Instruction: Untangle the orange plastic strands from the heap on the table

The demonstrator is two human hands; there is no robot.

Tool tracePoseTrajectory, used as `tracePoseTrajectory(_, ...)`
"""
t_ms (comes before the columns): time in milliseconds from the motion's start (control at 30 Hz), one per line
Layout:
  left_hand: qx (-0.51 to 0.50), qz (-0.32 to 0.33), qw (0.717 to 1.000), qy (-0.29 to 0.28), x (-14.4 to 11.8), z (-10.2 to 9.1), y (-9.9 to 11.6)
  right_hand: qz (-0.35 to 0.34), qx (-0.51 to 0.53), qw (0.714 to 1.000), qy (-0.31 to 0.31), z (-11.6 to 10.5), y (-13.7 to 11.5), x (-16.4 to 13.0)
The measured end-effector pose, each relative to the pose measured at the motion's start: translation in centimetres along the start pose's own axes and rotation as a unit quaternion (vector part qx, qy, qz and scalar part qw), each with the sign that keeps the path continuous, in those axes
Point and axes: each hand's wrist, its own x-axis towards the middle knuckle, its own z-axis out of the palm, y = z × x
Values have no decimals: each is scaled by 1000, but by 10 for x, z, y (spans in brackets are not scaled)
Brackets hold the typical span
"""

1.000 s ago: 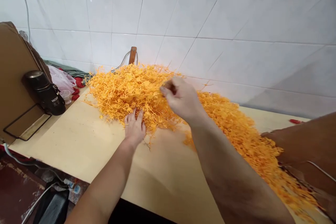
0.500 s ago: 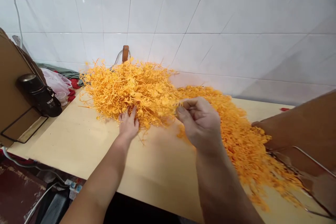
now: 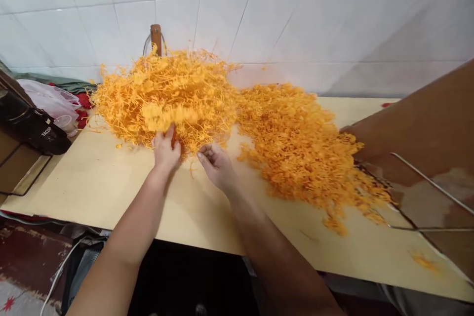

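Two heaps of tangled orange-yellow artificial sprigs lie on the pale table. My left hand (image 3: 166, 151) is at the front of the left heap (image 3: 200, 91), its fingers apart and their tips partly hidden among the strands. A lighter, blurred yellow sprig (image 3: 168, 114) shows just above those fingertips. Close by on the right, my right hand (image 3: 219, 167) has its thumb and fingers pinched together at the heap's lower edge. What sits in that pinch, if anything, is too small to make out. The right heap (image 3: 296, 143) lies beyond my right hand, untouched.
A brown cardboard box (image 3: 418, 123) with a metal wire frame (image 3: 433, 180) borders the table (image 3: 111, 182) on the right. At left are a black vacuum flask (image 3: 33, 126) and a plastic bag (image 3: 46, 96). White wall tiles (image 3: 277, 19) rise behind.
My right hand has moved left and down, from between the heaps to beside my left hand. A blurred lighter sprig now shows above my left fingers. The camera view has tilted down.
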Motion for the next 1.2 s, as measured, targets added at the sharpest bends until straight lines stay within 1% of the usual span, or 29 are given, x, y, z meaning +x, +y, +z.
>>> tracePoseTrajectory(67,-20,37,998,49,0,-1,2,8,6,1000,24,0,13,1)
tracePoseTrajectory(167,-61,54,993,90,-1,-5,8,20,14,999,34,-1,24,1)
tracePoseTrajectory(267,-121,51,981,143,-1,-15,14,32,14,999,7,5,34,-1)
tracePoseTrajectory(333,-209,29,962,176,-3,-26,16,40,13,999,-21,12,43,-1)
tracePoseTrajectory(367,-269,9,946,180,-5,-32,17,46,13,998,-33,15,48,-1)
tracePoseTrajectory(400,-333,-19,927,169,-8,-38,17,55,15,997,-42,17,52,-1)
tracePoseTrajectory(433,-397,-55,904,145,-11,-44,17,65,18,997,-46,19,55,0)
tracePoseTrajectory(500,-504,-144,849,70,-18,-55,18,80,24,996,-45,21,60,3)
tracePoseTrajectory(567,-574,-220,789,2,-20,-63,23,80,29,996,-39,20,62,6)
tracePoseTrajectory(600,-600,-243,762,-18,-18,-66,27,76,30,996,-38,20,62,7)
tracePoseTrajectory(633,-621,-252,741,-31,-13,-68,32,72,32,996,-38,19,63,8)
tracePoseTrajectory(667,-638,-252,727,-38,-7,-70,38,70,35,996,-39,19,63,8)
tracePoseTrajectory(700,-649,-248,719,-37,1,-71,45,70,40,996,-40,19,64,8)
tracePoseTrajectory(767,-657,-241,714,-23,20,-71,56,71,48,995,-42,19,65,8)
tracePoseTrajectory(833,-657,-269,704,-11,39,-69,64,72,55,995,-44,20,66,7)
tracePoseTrajectory(900,-664,-301,684,-9,54,-66,68,71,60,995,-47,19,66,7)
tracePoseTrajectory(933,-673,-305,674,-12,60,-65,69,71,62,994,-48,19,65,7)
tracePoseTrajectory(1033,-708,-271,652,-39,69,-66,75,71,68,994,-52,18,63,7)
tracePoseTrajectory(1100,-719,-245,648,-56,71,-69,80,75,73,993,-54,18,61,8)
tracePoseTrajectory(1200,-724,-234,646,-64,66,-69,86,82,84,992,-57,16,57,8)
